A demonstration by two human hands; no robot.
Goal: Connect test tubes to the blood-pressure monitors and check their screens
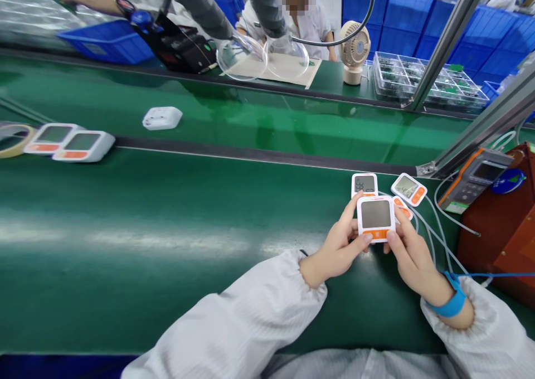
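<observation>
Between my two hands is a white and orange digital monitor (pixel 376 214), held up over the green bench with its grey screen blank. My left hand (pixel 340 245) grips its left side, thumb on the lower left corner. On the opposite side my right hand (pixel 413 256) has its thumb at the lower right corner; a blue band circles that wrist. Just behind lie a similar monitor (pixel 364 183) showing digits and a tilted one (pixel 409 189), also with digits. Another orange-faced unit (pixel 403 207) is partly hidden by my right hand.
Two monitors (pixel 83 146) and a tape roll (pixel 16 139) lie at left. A white device (pixel 162 118) rests on the belt. At right, cables (pixel 438 231) run near a handheld meter (pixel 476 178) and a reddish-brown box (pixel 501 228). A co-worker (pixel 309 28) sits opposite.
</observation>
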